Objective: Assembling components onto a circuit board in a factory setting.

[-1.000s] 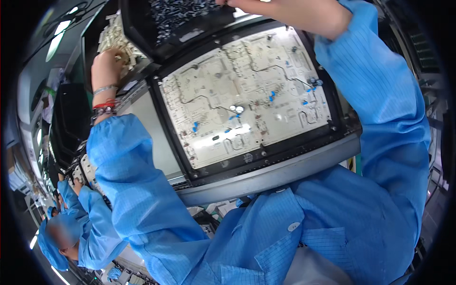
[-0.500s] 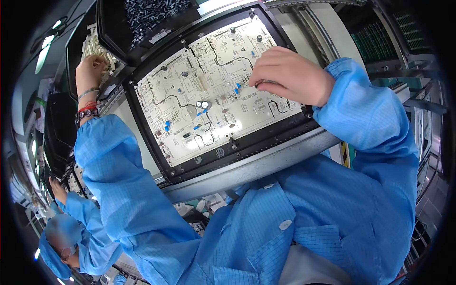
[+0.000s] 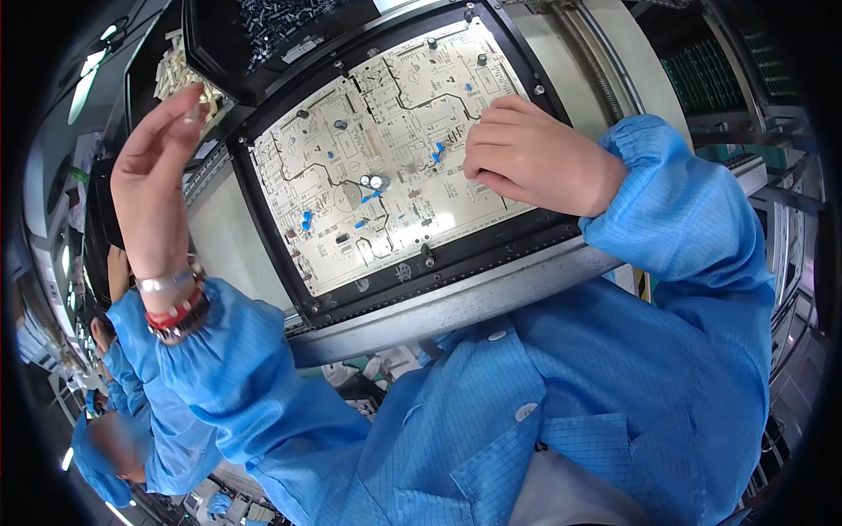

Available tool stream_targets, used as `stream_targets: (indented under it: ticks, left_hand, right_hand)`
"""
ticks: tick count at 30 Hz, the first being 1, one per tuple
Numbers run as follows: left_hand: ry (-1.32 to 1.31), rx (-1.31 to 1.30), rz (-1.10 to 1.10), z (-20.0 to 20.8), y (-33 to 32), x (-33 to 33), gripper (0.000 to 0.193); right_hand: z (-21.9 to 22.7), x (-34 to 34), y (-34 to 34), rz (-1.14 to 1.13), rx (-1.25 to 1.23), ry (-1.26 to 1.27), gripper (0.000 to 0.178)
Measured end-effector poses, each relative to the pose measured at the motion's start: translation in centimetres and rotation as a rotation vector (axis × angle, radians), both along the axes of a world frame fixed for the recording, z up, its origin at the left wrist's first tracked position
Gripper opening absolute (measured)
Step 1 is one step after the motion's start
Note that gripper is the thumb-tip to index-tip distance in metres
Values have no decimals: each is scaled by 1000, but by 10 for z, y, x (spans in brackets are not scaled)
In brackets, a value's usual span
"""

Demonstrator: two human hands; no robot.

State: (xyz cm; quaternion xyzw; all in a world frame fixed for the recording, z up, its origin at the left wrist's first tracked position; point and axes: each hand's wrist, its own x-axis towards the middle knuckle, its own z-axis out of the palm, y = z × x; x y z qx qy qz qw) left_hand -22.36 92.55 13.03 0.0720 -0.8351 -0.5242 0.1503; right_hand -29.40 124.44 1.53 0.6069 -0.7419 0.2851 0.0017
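A white circuit board (image 3: 412, 210) lies in a black carrier frame (image 3: 351, 301) in front of me. Blue disc-shaped components (image 3: 438, 152), small dark cylinders and two silver-topped capacitors (image 3: 373, 182) stand on it. My left hand (image 3: 158, 180) is raised left of the frame, thumb and fingers pinched on a small white plastic part (image 3: 192, 116). Just beyond it is a black bin of similar white plastic parts (image 3: 172, 72). My right hand (image 3: 539, 159) hovers over the board's right side with curled fingers; whatever they hold is hidden.
A black bin of small dark parts (image 3: 276, 31) overhangs the frame's far left corner. A metal rail (image 3: 438, 302) runs along the near side. Right of the frame are a ribbed cable (image 3: 589, 66) and racks of green boards (image 3: 702, 79). Another person in blue (image 3: 167, 430) works at left.
My left hand has come out of the bin of white parts, back toward me, with a small white part in its fingertips. The right hand has stayed almost in place, turning slightly.
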Motion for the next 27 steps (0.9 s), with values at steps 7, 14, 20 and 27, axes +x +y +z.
stream_targets:
  ticks: [7, 14, 20, 27]
  left_hand:
    - [-44, 64, -245, 12, 61, 4, 21]
    - [-110, 72, -386, 10, 107, -13, 25]
    - [-59, -201, -418, -25, 152, -49, 28]
    - [-37, -457, -351, -78, 173, -73, 33]
  right_hand:
    - [-8, 3, -2, -33, -59, 38, 10]
    - [7, 3, 9, -21, -55, 314, 13]
    - [46, -68, 49, -348, -325, 181, 13]
    - [48, -88, 61, -464, -385, 2, 14]
